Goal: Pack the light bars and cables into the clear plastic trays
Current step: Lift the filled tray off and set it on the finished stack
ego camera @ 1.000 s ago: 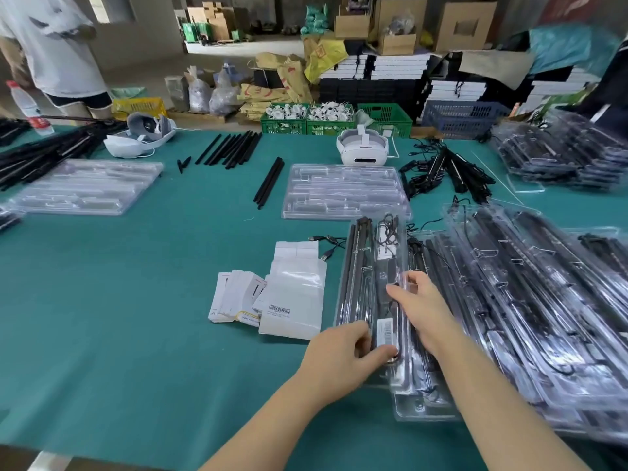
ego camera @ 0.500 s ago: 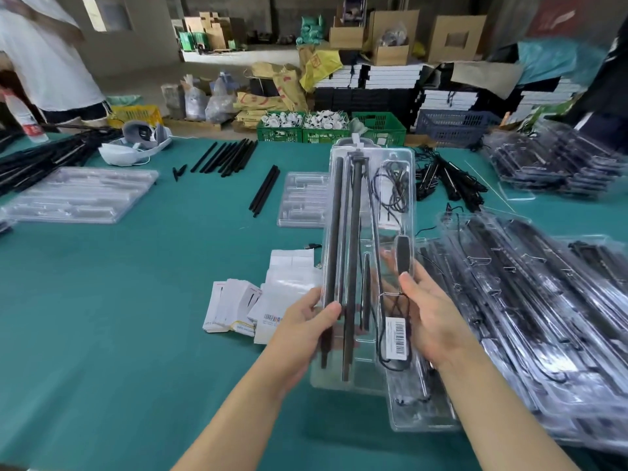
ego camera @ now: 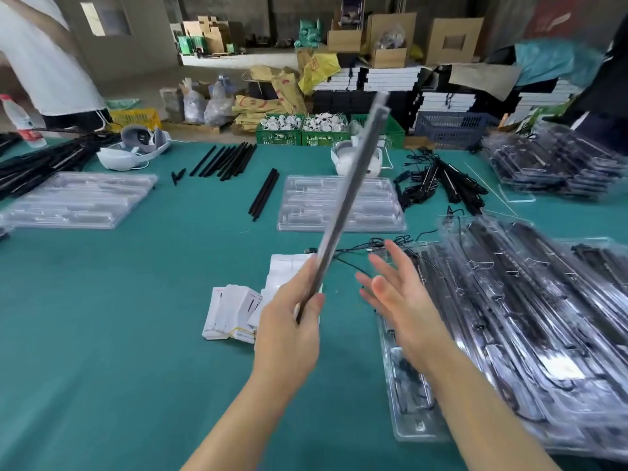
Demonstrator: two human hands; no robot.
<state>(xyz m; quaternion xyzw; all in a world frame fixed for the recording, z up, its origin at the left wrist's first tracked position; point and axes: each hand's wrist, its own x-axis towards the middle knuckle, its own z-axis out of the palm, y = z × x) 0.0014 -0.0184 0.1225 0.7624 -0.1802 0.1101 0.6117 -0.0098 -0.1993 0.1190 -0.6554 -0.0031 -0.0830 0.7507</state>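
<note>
Clear plastic catches the light as our left hand (ego camera: 289,321) clamps the lower end of a packed tray (ego camera: 350,195), held edge-on and tilted up over the green surface (ego camera: 102,317). Our right hand (ego camera: 397,294) hovers just beside it, fingers spread and holding nothing. Finished trays (ego camera: 526,300) lie stacked to the right. We judge the thin shell light but flexible and slippery, best supported along both long edges.
</note>
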